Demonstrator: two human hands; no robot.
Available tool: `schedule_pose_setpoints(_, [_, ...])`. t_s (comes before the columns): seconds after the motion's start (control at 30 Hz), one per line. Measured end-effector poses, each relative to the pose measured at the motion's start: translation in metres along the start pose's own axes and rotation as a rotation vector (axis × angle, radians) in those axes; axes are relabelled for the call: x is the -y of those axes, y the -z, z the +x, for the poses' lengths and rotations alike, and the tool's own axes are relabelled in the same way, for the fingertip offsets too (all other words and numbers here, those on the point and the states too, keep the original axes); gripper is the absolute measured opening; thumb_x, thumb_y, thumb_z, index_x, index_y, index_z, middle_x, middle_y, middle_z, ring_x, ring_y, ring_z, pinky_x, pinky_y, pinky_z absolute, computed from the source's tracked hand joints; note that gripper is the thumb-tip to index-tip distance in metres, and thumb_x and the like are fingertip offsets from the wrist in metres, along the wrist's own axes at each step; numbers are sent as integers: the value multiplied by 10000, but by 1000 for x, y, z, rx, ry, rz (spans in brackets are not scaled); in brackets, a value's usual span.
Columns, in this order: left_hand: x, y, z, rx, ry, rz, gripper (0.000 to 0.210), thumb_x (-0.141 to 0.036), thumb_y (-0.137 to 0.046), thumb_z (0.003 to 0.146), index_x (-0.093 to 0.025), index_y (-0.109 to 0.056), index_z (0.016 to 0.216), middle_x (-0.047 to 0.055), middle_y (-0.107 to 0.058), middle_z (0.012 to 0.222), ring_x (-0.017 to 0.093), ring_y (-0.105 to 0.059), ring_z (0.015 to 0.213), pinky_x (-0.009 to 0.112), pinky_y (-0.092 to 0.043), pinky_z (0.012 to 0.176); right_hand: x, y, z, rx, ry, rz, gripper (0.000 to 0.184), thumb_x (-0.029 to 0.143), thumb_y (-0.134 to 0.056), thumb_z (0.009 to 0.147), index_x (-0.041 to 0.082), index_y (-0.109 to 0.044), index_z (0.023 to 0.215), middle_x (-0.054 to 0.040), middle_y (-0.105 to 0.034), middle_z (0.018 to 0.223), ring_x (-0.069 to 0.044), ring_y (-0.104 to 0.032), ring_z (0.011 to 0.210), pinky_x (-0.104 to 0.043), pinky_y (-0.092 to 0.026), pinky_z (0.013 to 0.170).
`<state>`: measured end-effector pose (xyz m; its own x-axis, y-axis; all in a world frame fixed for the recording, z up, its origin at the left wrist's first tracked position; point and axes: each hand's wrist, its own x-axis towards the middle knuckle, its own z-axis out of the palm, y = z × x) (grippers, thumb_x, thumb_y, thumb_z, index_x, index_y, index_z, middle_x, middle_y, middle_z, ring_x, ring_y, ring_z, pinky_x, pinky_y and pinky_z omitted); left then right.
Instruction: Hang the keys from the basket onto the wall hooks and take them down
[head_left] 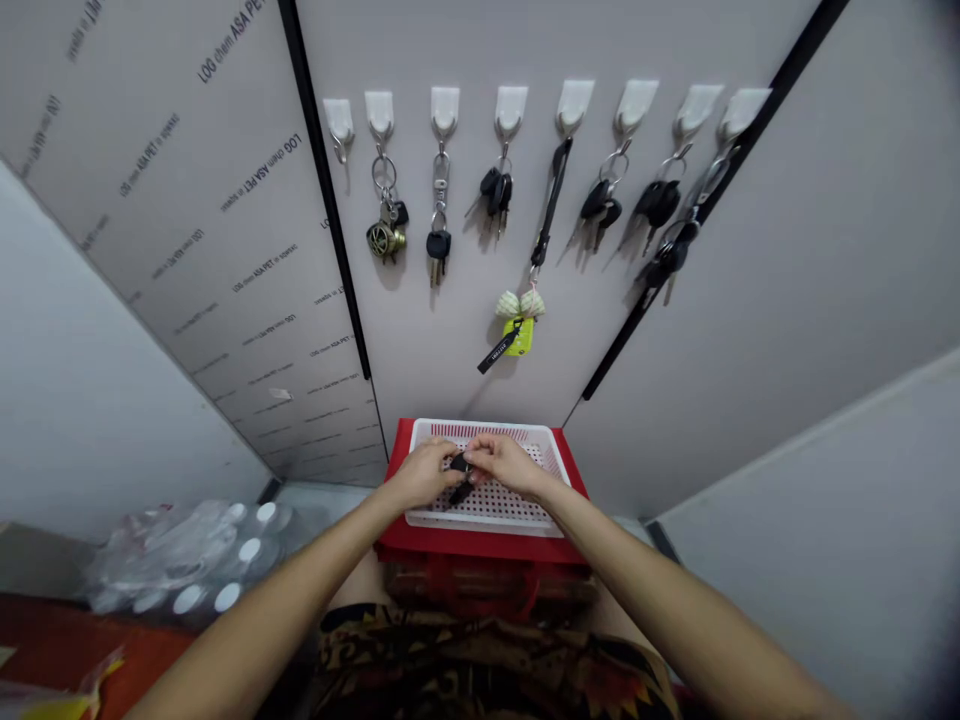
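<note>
Both hands meet over a white perforated plastic basket (517, 513). Between them is a bunch of black-headed keys (460, 490), partly hidden by the fingers. My left hand (429, 472) grips the bunch from the left, thumb and fingers closed. From the right, my right hand (504, 462) pinches at the upper part of the bunch; the exact piece under its fingertips is too small to make out. The basket sits on a red surface (480, 545) in front of my body.
On the wall ahead, several white hooks (445, 105) carry key bunches (439, 245). One black strap (553, 200) hangs lower, with a yellow-green tag (519, 338). Black vertical handles (330, 200) line the panels. Plastic-wrapped bottles (202, 565) stand at lower left.
</note>
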<state>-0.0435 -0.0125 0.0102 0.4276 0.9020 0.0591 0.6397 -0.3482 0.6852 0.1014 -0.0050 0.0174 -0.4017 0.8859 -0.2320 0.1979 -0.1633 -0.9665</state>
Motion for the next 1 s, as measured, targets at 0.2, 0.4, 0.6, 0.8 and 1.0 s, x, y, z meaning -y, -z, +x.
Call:
schedule_pose_setpoints(0.2, [2, 10, 3, 44, 120, -634, 108, -204, -460, 613, -120, -479, 679, -7, -516, 598, 96, -481, 593, 227, -376, 598, 15, 0, 0, 88, 96, 41, 194, 269, -542, 557, 135, -495, 690, 47, -487, 516, -40, -414, 438, -185, -328, 459])
schedule_pose_setpoints(0.4, [-1, 20, -2, -87, 105, -641, 89, -183, -480, 595, -128, -488, 665, -21, -508, 595, 84, -466, 571, 213, -367, 575, 27, 0, 1, 0, 122, -78, 137, 250, -539, 557, 120, -503, 578, 61, -433, 462, -28, -341, 421, -180, -269, 445])
schedule_pose_setpoints(0.6, [-4, 48, -6, -451, 44, -345, 118, -167, -406, 641, -149, -506, 702, -3, -529, 672, 100, -476, 640, 222, -367, 621, 63, -2, 9, -58, 152, -30, 159, 285, -499, 587, 131, -458, 586, 53, -447, 449, -39, -379, 394, -187, -304, 425])
schedule_pose_setpoints(0.8, [-29, 89, 2, -651, -182, -253, 135, -180, -442, 637, -165, -508, 754, 11, -542, 764, 107, -483, 730, 226, -369, 668, 128, -19, 27, -67, 385, -157, 104, 227, -487, 584, 128, -459, 569, 57, -439, 432, -38, -389, 382, -178, -321, 411])
schedule_pose_setpoints(1.0, [-49, 156, 27, -931, -211, -354, 99, -160, -471, 594, -158, -505, 687, -9, -537, 666, 81, -486, 618, 193, -386, 585, 207, -40, 57, -184, 631, -254, 58, 179, -456, 596, 136, -457, 556, 58, -434, 417, -36, -388, 367, -160, -333, 380])
